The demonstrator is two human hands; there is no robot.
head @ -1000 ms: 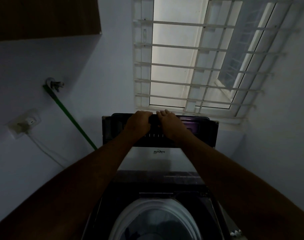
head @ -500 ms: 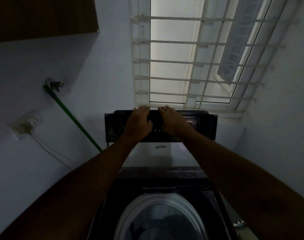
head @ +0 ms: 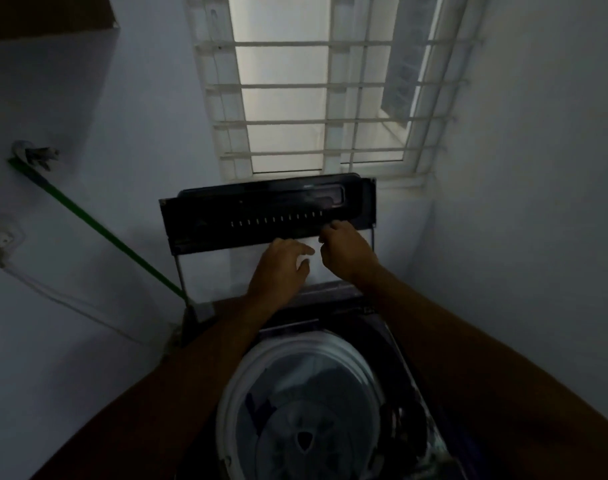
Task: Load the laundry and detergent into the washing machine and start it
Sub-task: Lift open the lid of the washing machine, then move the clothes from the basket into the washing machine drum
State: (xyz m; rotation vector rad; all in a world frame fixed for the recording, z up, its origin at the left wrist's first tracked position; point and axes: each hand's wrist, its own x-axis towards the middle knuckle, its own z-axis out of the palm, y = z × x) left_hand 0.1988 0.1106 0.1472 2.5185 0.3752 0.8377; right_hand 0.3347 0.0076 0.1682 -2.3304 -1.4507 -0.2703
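Washing machine (head: 330, 323), a top-loader, fills the lower middle of the view, standing against the back wall under a barred window (head: 316, 98). Its lid (head: 261, 216) is raised and folded, the dark panel standing upright at the machine's back edge, with a row of small pale marks along it. Below, the round drum opening with its pale rim (head: 233, 393) is uncovered; inside is a dim shape with a dark centre piece, too murky to tell whether any laundry lies there.

Both bare forearms reach forward over the drum opening towards the back edge. The left hand (head: 282, 268) hangs palm down just below the lid's dark panel, in front of the lid's pale lower section, fingers loosely spread and slightly bent, holding nothing. The right hand (head: 347, 251) is just beside it, higher and to the right, its fingers curled, with the fingertips (head: 330, 228) at the lower edge of the dark panel near its right end; whether they pinch that edge or only touch it cannot be told in the blur.

On the left wall a green hose (head: 98, 226) runs down from a tap (head: 36, 155) to the machine's back left corner, and a wall socket (head: 1, 239) sits further left.
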